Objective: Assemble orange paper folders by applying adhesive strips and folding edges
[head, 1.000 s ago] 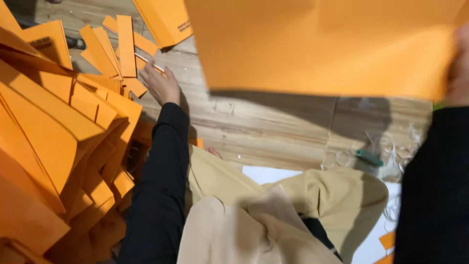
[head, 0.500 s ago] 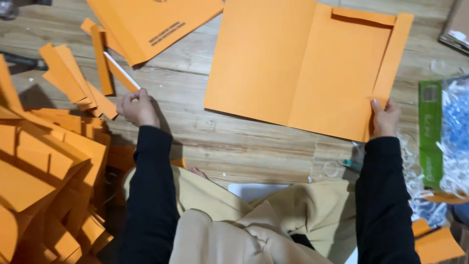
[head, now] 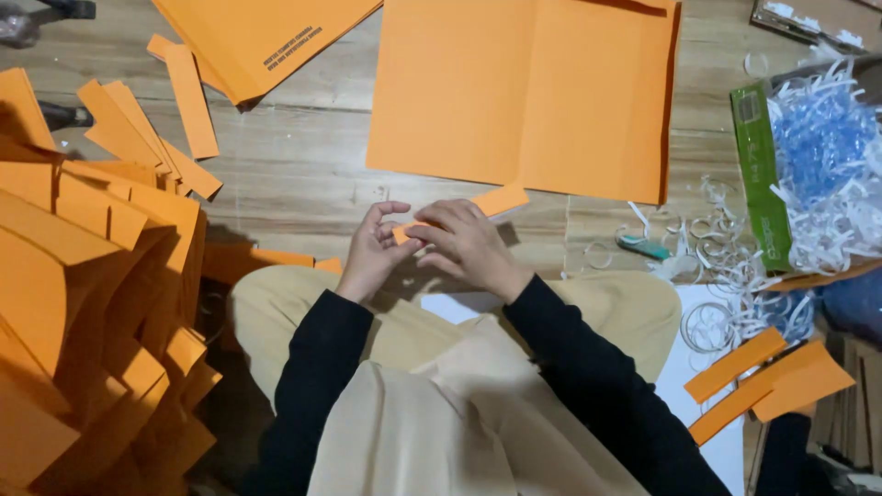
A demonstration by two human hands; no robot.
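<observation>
Orange strip [head: 478, 208] sits pinched between my two hands, just above my lap and this side of the big unfolded orange card sheet [head: 524, 92]. My left hand [head: 375, 248] grips its near end with thumb and curled fingers, and my right hand [head: 469, 243] closes over the middle, so only the far end sticks out toward the sheet. Both work over the wooden floor [head: 294, 174].

Left of the sheet and closer to me, a heap of folded orange pieces [head: 83, 276] rises beside my knee. Right of the sheet and nearer, loose orange strips [head: 763, 377] lie by coils of white peeled tape [head: 726, 276]. Beyond those, right of the sheet, a green-edged box [head: 758, 174] holds white and blue shreds. Left of the sheet, farther off, another orange sheet [head: 266, 37] lies on the floor with short strips [head: 188, 96] beside it.
</observation>
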